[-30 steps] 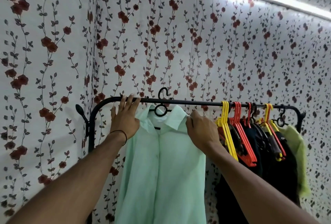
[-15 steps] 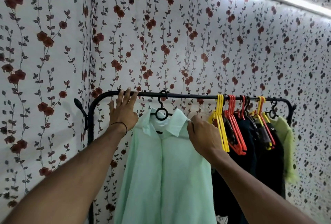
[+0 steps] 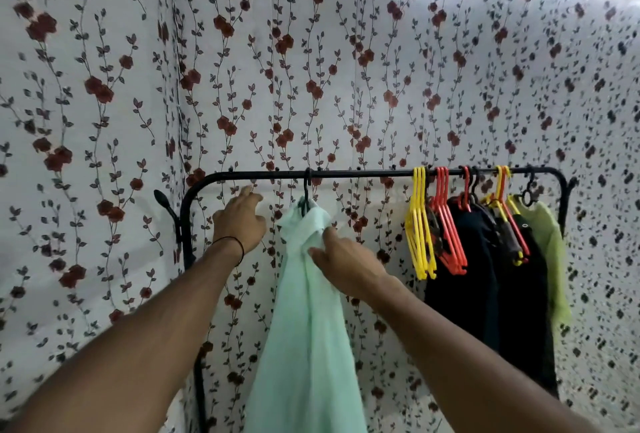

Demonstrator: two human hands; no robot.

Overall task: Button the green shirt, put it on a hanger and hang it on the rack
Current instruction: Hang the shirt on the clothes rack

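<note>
**Hanging looks done: shirt turned edge-on under the rail**

Your green shirt (image 3: pixel 304 328) is on its black hanger (image 3: pixel 305 191), whose hook sits over the rack's rail (image 3: pixel 363 174) left of the rail's middle. Its long axis drops straight down from the rail, and you see it nearly side-on.

Your right hand (image 3: pixel 346 259) is the nearer of the 2. It lies against the shirt's shoulder below the rail, reaching in from the right, fingers fairly straight. The blur hides whether the thumb pinches cloth, so I cannot tell if it holds or only touches. Your left hand (image 3: pixel 239 221) is relaxed and holds nothing. It sits just under the rail's left end, beside the shirt but apart from it.

Half a second ago the shirt faced you with its collar spread, and your left fingers rested on the rail. Now the shirt has swung round and that hand is off the rail.

Toward the rail's right end hang yellow hangers (image 3: pixel 419 224), red hangers (image 3: pixel 446 224) and dark clothes (image 3: pixel 485 276), well apart from the shirt. My judgement is that only letting go remains.
</note>
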